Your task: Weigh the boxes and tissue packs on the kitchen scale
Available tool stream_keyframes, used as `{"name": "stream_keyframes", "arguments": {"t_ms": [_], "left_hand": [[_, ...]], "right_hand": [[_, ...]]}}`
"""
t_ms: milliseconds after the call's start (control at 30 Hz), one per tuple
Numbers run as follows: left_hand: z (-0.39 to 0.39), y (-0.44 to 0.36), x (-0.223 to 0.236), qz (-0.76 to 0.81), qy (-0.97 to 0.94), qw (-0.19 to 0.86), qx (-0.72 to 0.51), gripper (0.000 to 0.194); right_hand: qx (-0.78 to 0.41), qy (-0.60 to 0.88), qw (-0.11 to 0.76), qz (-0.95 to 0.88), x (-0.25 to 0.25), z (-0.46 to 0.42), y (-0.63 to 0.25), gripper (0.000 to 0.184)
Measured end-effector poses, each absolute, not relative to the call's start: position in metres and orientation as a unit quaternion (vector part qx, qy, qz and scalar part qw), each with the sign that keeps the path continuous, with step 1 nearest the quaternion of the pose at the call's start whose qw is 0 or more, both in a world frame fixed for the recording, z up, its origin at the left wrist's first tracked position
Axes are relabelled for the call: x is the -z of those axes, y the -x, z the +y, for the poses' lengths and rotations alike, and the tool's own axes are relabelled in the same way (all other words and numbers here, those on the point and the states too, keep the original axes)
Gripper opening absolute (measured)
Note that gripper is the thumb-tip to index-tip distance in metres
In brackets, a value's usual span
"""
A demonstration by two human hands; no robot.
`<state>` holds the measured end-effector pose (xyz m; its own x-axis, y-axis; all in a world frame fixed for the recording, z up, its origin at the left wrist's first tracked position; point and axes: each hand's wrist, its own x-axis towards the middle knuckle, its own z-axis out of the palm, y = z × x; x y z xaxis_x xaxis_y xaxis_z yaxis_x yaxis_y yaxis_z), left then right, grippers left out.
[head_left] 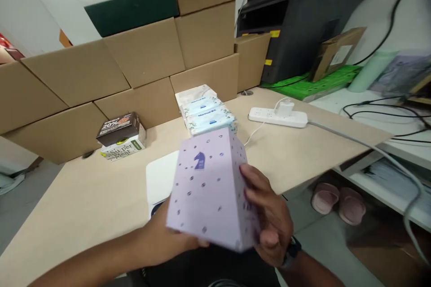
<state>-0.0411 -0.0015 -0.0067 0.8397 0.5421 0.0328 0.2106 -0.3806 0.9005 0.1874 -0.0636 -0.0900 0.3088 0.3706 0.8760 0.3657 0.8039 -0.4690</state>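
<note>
A lilac cardboard box with small dark marks and a purple horse-head logo is held tilted in front of me, over the desk's near edge. My left hand grips its lower left corner, with most of the fingers hidden behind it. On the right side face, the fingers of my right hand press against the box. Partly covered by the box, a white flat object lies on the desk, with something dark at its near end that I cannot make out.
Wrapped tissue packs are stacked behind the box. Two small food boxes stand at the left. A white power strip trails its cable off the desk's right side. Brown cartons wall the back. Pink slippers lie on the floor.
</note>
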Motion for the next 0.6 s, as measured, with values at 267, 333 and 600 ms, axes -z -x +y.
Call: {"name": "stream_keyframes", "arguments": {"t_ms": [267,333,600], "left_hand": [[-0.006,-0.016,0.020,0.211,-0.793,0.563,-0.102,0.106],[-0.005,-0.018,0.027,0.217,-0.779,0.578,-0.111,0.110],[-0.044,0.011,0.011,0.371,-0.715,0.573,-0.150,0.101]], "right_hand": [[-0.020,0.519,0.561,-0.644,0.129,-0.070,-0.287,0.098],[-0.032,0.542,0.526,-0.655,0.138,-0.059,-0.300,0.091],[0.037,0.547,0.505,-0.666,0.172,-0.058,-0.301,0.106]]}}
